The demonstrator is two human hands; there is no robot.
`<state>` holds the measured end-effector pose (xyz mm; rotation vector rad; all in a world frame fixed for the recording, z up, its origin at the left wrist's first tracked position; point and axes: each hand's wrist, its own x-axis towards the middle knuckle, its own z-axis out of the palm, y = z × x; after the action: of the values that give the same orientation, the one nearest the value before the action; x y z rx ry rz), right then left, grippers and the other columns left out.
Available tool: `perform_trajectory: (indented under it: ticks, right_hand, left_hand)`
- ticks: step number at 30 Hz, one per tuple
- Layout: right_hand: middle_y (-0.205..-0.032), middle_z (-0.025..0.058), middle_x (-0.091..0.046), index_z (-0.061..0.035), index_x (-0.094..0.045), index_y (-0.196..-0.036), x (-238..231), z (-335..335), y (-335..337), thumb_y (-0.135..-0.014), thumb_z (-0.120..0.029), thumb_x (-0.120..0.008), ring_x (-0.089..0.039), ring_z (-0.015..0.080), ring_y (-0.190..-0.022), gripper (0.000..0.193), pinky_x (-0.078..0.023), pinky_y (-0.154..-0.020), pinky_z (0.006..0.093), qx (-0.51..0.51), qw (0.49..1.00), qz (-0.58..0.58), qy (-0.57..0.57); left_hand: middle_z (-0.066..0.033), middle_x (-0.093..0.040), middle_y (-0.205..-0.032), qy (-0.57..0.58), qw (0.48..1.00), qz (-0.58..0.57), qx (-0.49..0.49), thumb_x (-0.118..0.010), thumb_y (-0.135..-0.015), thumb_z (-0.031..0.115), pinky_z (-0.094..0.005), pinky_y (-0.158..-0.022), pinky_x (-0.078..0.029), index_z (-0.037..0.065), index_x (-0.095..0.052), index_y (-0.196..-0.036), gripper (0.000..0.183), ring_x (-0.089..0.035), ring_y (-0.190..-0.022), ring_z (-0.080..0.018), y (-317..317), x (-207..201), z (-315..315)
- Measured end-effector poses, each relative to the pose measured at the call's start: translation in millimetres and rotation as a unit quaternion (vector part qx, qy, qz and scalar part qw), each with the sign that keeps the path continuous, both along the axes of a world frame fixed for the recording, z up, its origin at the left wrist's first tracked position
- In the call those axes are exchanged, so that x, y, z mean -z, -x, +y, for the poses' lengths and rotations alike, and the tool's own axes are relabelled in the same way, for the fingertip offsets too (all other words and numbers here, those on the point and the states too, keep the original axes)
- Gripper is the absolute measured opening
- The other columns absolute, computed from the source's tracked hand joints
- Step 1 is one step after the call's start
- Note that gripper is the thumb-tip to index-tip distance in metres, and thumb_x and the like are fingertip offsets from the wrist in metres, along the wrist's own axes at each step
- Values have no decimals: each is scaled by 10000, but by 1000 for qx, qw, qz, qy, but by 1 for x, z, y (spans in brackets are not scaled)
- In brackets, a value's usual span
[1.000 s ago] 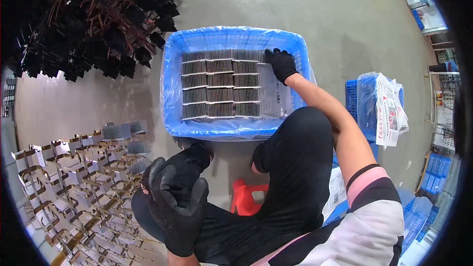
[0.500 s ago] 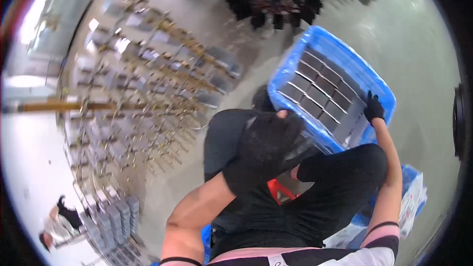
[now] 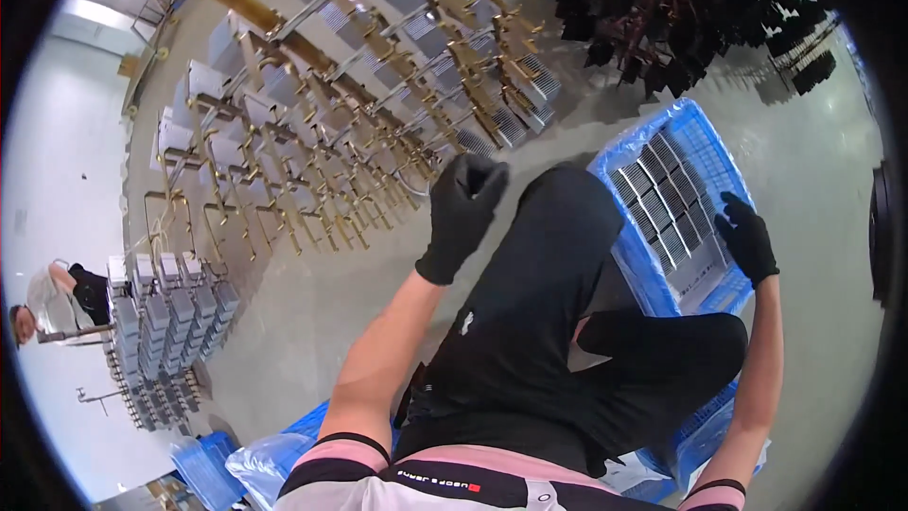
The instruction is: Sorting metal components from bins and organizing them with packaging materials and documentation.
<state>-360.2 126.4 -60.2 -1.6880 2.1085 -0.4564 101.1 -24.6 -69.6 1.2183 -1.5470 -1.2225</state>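
Observation:
My left hand (image 3: 461, 218), in a black glove, is raised beside my knee near the hanging rack. Its fingers are loosely curled with a gap to the thumb, and nothing shows in them. At the right wall of a blue plastic crate (image 3: 645, 279), my gloved right hand (image 3: 749, 238) has its fingers apart and holds nothing. Clear film lines the crate. Dark finned metal blocks (image 3: 667, 199), like heat sinks, lie inside in rows, beside a pale sheet (image 3: 702, 276) at the near end.
A gold-coloured rack (image 3: 378, 114) with grey finned blocks on hooks stands at left. Dark parts (image 3: 662, 9) hang at the far right. Stacked grey blocks (image 3: 170, 312) stand near another person (image 3: 66, 298). Blue crates (image 3: 208, 468) with film sit behind me.
My left hand has moved from over my lap leftward and away, toward the rack. My right hand has stayed by the crate wall. The view has turned left, shifting the crate rightward.

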Motion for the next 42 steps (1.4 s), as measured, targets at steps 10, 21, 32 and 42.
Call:
perform_trajectory:
  ticks: [10,21,32,42]
  right_hand:
    - [-1277,126,-625,-48,-532,-1358,88,23,15,-983,-163,-498,-627,263,-1092,394,-498,-900,356,-118,992,48,-3]
    - [-1214,49,-634,-84,-476,-1426,103,16,16,-984,-149,-458,-593,114,-890,447,-478,-717,261,18,973,-193,-126]
    - [-1413,109,-518,-19,-434,-1436,88,-6,-19,-994,-79,-480,-520,193,-1249,449,-429,-1025,330,53,938,-279,-197]
    - [-1352,37,-564,-87,-448,-1446,98,9,12,-994,-184,-457,-575,142,-1018,463,-466,-833,273,57,962,-182,-196]
  left_hand:
    - [-108,-599,-746,-134,960,-156,-191,-799,-778,444,-380,-635,-477,21,-511,-889,524,-595,-709,-217,6,262,-27]
    - [-191,-656,-832,-187,963,-163,-107,-799,-744,477,-431,-663,-504,-19,-523,-976,613,-650,-728,-310,10,270,-81]
    - [-186,-661,-855,-163,919,-253,-255,-794,-745,422,-454,-716,-504,-17,-550,-956,544,-646,-816,-358,15,306,-97]
    - [-223,-653,-961,-99,917,-193,-335,-790,-741,431,-484,-752,-504,-32,-571,-974,563,-638,-832,-400,49,295,-90]
